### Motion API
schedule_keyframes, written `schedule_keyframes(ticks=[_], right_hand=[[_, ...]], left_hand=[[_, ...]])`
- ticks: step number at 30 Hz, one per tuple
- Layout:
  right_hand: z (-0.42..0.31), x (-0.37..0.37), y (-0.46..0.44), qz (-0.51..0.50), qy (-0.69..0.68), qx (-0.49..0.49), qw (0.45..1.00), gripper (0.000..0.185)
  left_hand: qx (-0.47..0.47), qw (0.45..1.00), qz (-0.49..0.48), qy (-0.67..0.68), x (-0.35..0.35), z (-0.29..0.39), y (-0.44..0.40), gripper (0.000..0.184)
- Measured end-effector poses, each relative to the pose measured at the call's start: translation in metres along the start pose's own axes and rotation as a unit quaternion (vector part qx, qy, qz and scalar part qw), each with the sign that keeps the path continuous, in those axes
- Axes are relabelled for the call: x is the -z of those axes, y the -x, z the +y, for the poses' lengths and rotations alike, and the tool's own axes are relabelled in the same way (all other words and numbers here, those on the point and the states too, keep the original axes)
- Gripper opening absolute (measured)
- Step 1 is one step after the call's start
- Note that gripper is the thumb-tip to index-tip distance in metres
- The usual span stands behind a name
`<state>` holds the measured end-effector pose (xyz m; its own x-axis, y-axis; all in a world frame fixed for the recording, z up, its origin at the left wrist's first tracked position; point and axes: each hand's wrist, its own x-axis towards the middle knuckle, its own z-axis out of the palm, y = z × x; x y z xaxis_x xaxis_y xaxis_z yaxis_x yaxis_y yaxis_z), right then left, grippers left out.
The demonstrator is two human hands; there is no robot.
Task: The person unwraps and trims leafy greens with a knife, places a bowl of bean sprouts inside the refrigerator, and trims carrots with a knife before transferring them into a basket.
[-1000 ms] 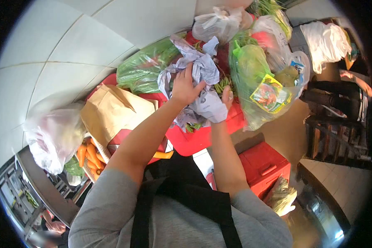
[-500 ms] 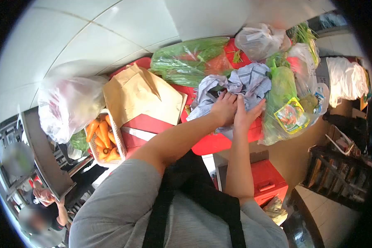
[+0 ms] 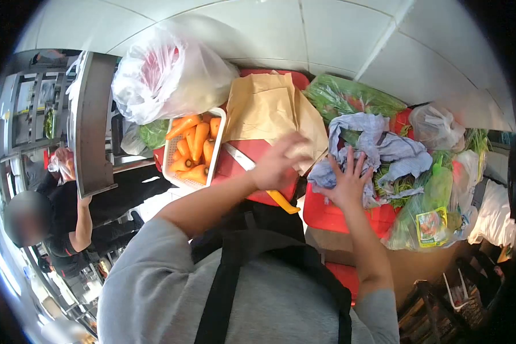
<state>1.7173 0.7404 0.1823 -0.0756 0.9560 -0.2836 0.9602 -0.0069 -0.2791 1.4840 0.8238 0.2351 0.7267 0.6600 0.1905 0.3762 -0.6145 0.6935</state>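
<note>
A crumpled blue-grey cloth (image 3: 404, 153) lies on the red surface at the right, partly over some green herbs (image 3: 397, 180). My right hand (image 3: 350, 182) rests with spread fingers on its left part. To the left, my left hand (image 3: 278, 163) hovers, slightly blurred, its fingers stretched out and holding nothing. Below it lies a knife with a pale blade (image 3: 239, 156) and a yellow-orange handle (image 3: 283, 202); my wrist hides the part between. Brown paper (image 3: 264, 109) is spread just beyond that hand.
A white basket (image 3: 216, 157) of carrots (image 3: 200, 140) stands at the left, below a large white plastic bag (image 3: 155, 80). Bagged greens (image 3: 350, 94) lie along the tiled wall. More bags (image 3: 436, 126) crowd the right. Another person (image 3: 63, 226) is at the far left.
The view has turned left. My left hand has left the cloth and moved left over the knife. The cloth is spread differently, with herbs now showing beneath it.
</note>
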Motion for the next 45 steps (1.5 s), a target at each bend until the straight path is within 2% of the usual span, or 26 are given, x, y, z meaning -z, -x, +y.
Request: schedule_keyframes(ticks=[1, 2, 3, 5, 6, 8, 10, 11, 12, 14, 16, 18, 20, 22, 23, 24, 26, 27, 31, 34, 35, 38, 39, 40, 42, 45], right_hand=[[0.006, -0.011, 0.001, -0.014, 0.028, 0.005, 0.999, 0.102], [0.014, -0.017, 0.001, -0.037, 0.033, -0.007, 0.999, 0.101], [0.02, -0.02, 0.002, -0.06, 0.039, -0.019, 0.997, 0.099], [0.024, -0.02, 0.002, -0.065, 0.048, -0.022, 0.997, 0.092], [0.028, -0.022, 0.003, -0.067, 0.039, -0.016, 0.997, 0.09], [0.036, -0.029, 0.002, -0.071, 0.022, -0.007, 0.997, 0.086], [0.045, -0.033, 0.002, -0.056, 0.022, 0.008, 0.998, 0.068], [0.068, -0.055, -0.002, -0.038, 0.007, 0.019, 0.999, 0.064], [0.086, -0.064, -0.005, -0.02, -0.007, 0.027, 0.999, 0.06], [0.088, -0.055, -0.013, -0.02, -0.024, -0.012, 0.999, 0.054], [0.095, -0.051, -0.019, 0.024, -0.063, -0.031, 0.997, 0.051], [0.101, -0.055, -0.021, 0.106, -0.12, -0.028, 0.987, 0.049], [0.11, -0.037, -0.022, 0.132, -0.193, -0.053, 0.971, 0.049], [0.139, -0.021, -0.019, 0.206, -0.23, -0.067, 0.949, 0.047], [0.172, -0.029, -0.02, 0.251, -0.293, -0.122, 0.915, 0.044], [0.206, -0.035, -0.018, 0.294, -0.353, -0.176, 0.87, 0.042], [0.229, 0.001, -0.003, 0.304, -0.332, -0.279, 0.849, 0.036], [0.228, 0.013, 0.005, 0.303, -0.429, -0.232, 0.819, 0.037], [0.209, 0.058, 0.044, 0.261, -0.747, -0.014, 0.612, 0.041], [0.193, 0.088, 0.064, 0.278, -0.8, 0.035, 0.531, 0.039], [0.187, 0.096, 0.069, 0.294, -0.8, 0.037, 0.522, 0.039], [0.169, 0.116, 0.076, 0.342, -0.78, 0.033, 0.523, 0.038], [0.16, 0.123, 0.075, 0.357, -0.773, 0.029, 0.524, 0.037], [0.149, 0.129, 0.07, 0.371, -0.763, 0.025, 0.529, 0.037], [0.118, 0.141, 0.058, 0.399, -0.737, 0.015, 0.546, 0.036], [0.045, 0.147, 0.023, 0.431, -0.681, -0.006, 0.592, 0.035]], left_hand=[[0.039, 0.991, 0.023, -0.126, 0.027, -0.012, 0.015, 0.05], [0.06, 0.973, 0.117, -0.191, 0.062, -0.029, 0.025, 0.056], [0.154, 0.931, 0.195, -0.268, 0.094, -0.029, 0.027, 0.06], [0.152, 0.849, 0.347, -0.368, 0.17, -0.061, 0.044, 0.059], [0.191, 0.794, 0.341, -0.466, 0.204, -0.08, 0.061, 0.052], [0.383, 0.694, 0.3, -0.531, 0.242, -0.12, 0.094, 0.062], [0.519, 0.711, 0.217, -0.421, 0.261, -0.13, 0.102, 0.075], [0.62, 0.712, 0.174, -0.28, 0.273, -0.147, 0.11, 0.088], [0.543, 0.764, 0.247, -0.244, 0.276, -0.192, 0.139, 0.081], [0.496, 0.823, 0.271, -0.046, 0.293, -0.226, 0.146, 0.072], [0.477, 0.84, 0.205, -0.159, 0.314, -0.189, 0.119, 0.064], [0.408, 0.808, 0.323, -0.277, 0.329, -0.135, 0.095, 0.055], [0.236, 0.859, 0.455, -0.022, 0.352, -0.118, 0.093, 0.043], [0.228, 0.866, 0.437, 0.089, 0.359, -0.072, 0.085, 0.039], [0.216, 0.879, 0.406, 0.123, 0.361, -0.059, 0.084, 0.038], [0.236, 0.904, 0.357, 0.017, 0.368, -0.067, 0.091, 0.037], [0.262, 0.912, 0.246, -0.198, 0.386, -0.089, 0.112, 0.037], [0.242, 0.819, 0.237, -0.462, 0.374, -0.065, 0.104, 0.036], [0.336, 0.747, 0.344, -0.459, 0.38, -0.062, 0.117, 0.037], [0.2, 0.755, 0.4, -0.48, 0.398, -0.079, 0.133, 0.037], [0.142, 0.735, 0.338, -0.57, 0.416, -0.104, 0.15, 0.037], [0.26, 0.807, 0.334, -0.413, 0.425, -0.121, 0.16, 0.035], [0.3, 0.859, 0.384, -0.159, 0.423, -0.121, 0.157, 0.033], [0.314, 0.849, 0.412, 0.107, 0.418, -0.113, 0.151, 0.032], [0.316, 0.823, 0.397, 0.254, 0.403, -0.076, 0.13, 0.031], [0.274, 0.789, 0.333, 0.437, 0.408, -0.086, 0.129, 0.036]])
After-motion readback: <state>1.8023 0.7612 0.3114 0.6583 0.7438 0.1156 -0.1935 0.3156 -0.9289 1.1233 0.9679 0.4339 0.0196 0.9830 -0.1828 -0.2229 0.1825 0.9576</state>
